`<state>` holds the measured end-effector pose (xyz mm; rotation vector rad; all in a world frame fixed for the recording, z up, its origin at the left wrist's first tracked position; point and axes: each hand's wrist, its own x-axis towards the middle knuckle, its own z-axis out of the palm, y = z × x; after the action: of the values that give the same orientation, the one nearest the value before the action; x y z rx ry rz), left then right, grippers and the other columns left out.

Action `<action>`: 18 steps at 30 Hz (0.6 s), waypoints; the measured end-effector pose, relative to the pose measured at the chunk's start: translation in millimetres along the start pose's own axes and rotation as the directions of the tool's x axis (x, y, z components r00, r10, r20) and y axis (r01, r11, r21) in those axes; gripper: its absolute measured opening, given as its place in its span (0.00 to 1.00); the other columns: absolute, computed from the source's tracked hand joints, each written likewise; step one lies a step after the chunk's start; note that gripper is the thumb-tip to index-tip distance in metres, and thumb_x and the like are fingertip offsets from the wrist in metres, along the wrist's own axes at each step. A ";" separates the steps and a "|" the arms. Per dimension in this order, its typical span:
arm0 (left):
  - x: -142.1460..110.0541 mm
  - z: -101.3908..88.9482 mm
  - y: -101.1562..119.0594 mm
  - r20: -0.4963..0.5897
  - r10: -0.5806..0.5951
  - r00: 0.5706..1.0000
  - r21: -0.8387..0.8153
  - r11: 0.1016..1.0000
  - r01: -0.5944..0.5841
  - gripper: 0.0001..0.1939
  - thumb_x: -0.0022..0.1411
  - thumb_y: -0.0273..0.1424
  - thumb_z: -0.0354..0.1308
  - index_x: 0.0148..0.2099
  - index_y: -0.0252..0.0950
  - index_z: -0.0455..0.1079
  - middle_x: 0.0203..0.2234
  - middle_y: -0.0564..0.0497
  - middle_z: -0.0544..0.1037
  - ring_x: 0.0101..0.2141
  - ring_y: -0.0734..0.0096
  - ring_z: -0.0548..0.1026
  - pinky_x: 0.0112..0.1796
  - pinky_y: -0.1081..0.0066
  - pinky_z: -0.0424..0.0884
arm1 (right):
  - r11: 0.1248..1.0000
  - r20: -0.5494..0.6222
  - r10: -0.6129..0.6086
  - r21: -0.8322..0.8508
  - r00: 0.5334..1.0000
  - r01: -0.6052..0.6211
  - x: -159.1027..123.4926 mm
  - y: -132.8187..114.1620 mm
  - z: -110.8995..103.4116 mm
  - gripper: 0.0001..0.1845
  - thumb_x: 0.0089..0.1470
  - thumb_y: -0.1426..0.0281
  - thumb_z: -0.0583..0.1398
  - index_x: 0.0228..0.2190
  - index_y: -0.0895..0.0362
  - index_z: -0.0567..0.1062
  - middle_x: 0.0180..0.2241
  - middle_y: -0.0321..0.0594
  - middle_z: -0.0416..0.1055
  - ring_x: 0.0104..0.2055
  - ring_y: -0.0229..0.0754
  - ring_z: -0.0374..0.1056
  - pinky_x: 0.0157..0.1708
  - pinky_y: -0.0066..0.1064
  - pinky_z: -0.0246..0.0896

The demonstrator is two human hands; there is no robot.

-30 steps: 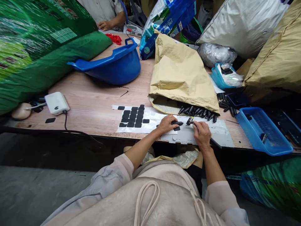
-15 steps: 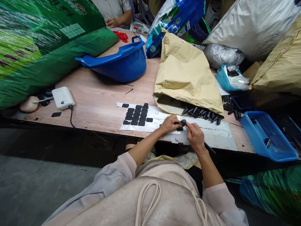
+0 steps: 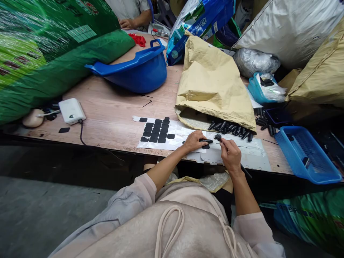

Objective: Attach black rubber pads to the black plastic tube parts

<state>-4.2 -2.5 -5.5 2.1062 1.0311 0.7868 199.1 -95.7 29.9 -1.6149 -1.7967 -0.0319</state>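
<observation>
My left hand is closed on a thin black tool that points right over the white backing sheet. My right hand pinches a small black cylindrical part, held just to the right of the tool's tip. A black square pad lies on the sheet under the two hands. A block of several black pads sits on the sheet to the left. A tan paper sack lies behind my hands, with several black cylindrical parts spilling from its mouth.
A blue basin and a big green sack stand at the back left. A white box with a cable lies at the left. A blue tray sits at the right edge. Another person's hand rests at the far end.
My right hand brought the black part against the tool tip, then drew it slightly back to the right. My left hand stayed in place.
</observation>
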 end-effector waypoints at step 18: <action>-5.8 -0.9 5.8 -0.014 0.023 1.000 0.076 0.997 -0.022 0.06 0.59 0.31 0.71 0.40 0.38 0.80 0.34 0.49 0.76 0.40 0.63 0.74 0.44 0.64 0.72 | 0.961 -0.020 -0.104 -0.260 0.994 0.095 -11.9 49.8 11.4 0.14 0.67 0.65 0.57 0.45 0.53 0.82 0.36 0.42 0.75 0.38 0.44 0.64 0.42 0.35 0.57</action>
<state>-5.3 -9.8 -1.9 2.1823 1.0622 0.7866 237.0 -89.9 -6.0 -1.6882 -1.9086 -0.3518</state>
